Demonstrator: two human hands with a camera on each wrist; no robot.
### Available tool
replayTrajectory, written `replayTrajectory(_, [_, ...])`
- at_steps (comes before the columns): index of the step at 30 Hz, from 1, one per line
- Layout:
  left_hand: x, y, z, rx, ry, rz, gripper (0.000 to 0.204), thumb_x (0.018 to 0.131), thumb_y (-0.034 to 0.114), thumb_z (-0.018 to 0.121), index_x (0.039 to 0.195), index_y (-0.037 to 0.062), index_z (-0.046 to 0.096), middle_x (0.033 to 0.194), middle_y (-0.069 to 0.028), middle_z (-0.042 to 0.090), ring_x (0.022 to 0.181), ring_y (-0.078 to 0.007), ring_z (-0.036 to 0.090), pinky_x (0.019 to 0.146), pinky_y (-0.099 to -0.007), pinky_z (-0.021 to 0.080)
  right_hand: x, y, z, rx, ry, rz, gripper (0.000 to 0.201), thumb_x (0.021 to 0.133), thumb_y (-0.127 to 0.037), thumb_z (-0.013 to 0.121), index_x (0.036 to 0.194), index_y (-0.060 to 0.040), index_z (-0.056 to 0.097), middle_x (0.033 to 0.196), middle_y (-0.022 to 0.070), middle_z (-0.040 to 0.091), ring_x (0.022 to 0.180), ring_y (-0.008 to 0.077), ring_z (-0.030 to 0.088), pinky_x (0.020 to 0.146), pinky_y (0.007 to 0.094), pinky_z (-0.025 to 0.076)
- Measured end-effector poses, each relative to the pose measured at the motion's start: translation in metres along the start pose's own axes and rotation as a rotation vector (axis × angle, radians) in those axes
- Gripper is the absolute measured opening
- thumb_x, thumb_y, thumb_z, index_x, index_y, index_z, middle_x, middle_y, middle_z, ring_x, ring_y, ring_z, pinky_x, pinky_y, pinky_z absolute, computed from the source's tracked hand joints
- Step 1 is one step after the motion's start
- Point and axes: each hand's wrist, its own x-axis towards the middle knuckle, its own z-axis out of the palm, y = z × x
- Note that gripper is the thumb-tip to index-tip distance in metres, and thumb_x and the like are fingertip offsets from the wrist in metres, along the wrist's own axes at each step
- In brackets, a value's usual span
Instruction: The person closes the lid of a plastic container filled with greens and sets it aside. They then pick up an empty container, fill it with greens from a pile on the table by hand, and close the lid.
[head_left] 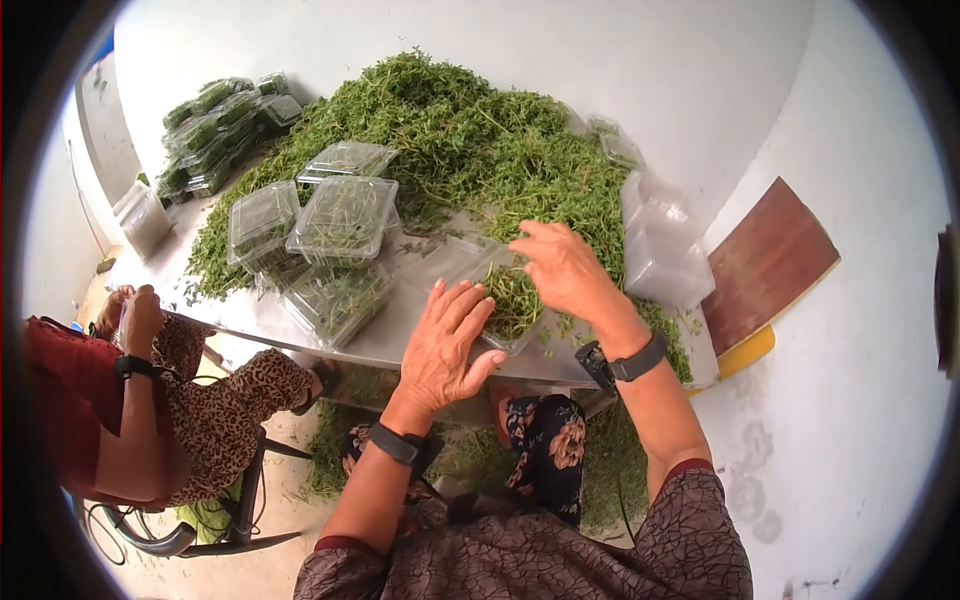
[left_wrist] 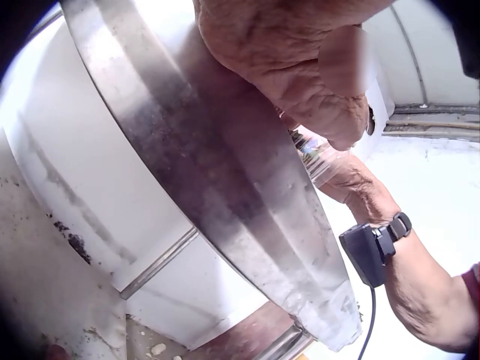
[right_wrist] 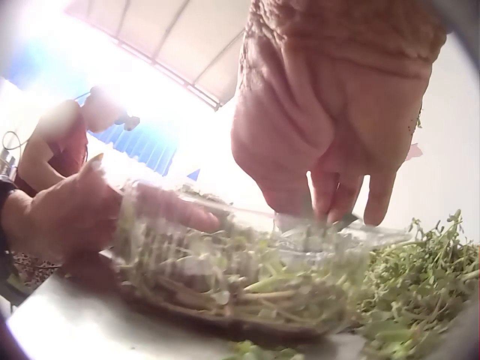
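A clear plastic clamshell container [right_wrist: 225,281] filled with leafy green stems stands near the front edge of the metal table. In the head view its greens [head_left: 512,305] show between the two hands, and its clear lid [head_left: 440,262] lies folded back. My left hand [head_left: 447,340] has its fingers straight and lies against the container's left side, thumb spread. Over the far right part of the greens is my right hand [head_left: 565,270]. The right wrist view shows its fingers [right_wrist: 379,199] pointing loosely down at the container's top, with their tips partly hidden behind the clear wall.
A big heap of greens [head_left: 440,120] covers the table's back. Filled, closed containers [head_left: 345,215] are stacked to the left, more [head_left: 215,130] at the far left. Empty nested containers [head_left: 665,245] stand at right. Another person [head_left: 100,420] sits at left. A brown board [head_left: 770,250] leans by the wall.
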Motion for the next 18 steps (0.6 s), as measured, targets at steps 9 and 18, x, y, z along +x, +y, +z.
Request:
replayTrajectory(9, [-0.002, -0.002, 0.000, 0.019, -0.031, -0.019, 0.061, 0.082, 0.045, 0.059, 0.121, -0.0013, 0.055, 0.125, -0.0179, 0.053, 0.124, -0.0368, 0.045, 0.112, -0.0529, 0.025, 0.011, 0.071, 0.001, -0.222, 0.104, 0.243, 0.030, 0.077, -0.009, 0.067, 0.107, -0.0043, 0.064, 0.098, 0.0176, 0.063, 0.091, 0.0399, 0.061, 0.082, 0.0492, 0.049])
replayTrajectory(18, [-0.002, -0.004, 0.000, -0.042, -0.018, -0.069, 0.059, 0.085, 0.043, 0.054, 0.122, -0.0024, 0.053, 0.125, -0.0202, 0.052, 0.124, -0.0401, 0.044, 0.111, -0.0531, 0.026, 0.032, 0.106, 0.030, -0.395, -0.014, 0.251, 0.017, 0.076, -0.011, 0.067, 0.092, -0.0049, 0.064, 0.073, 0.0181, 0.065, 0.073, 0.0393, 0.065, 0.063, 0.0511, 0.049])
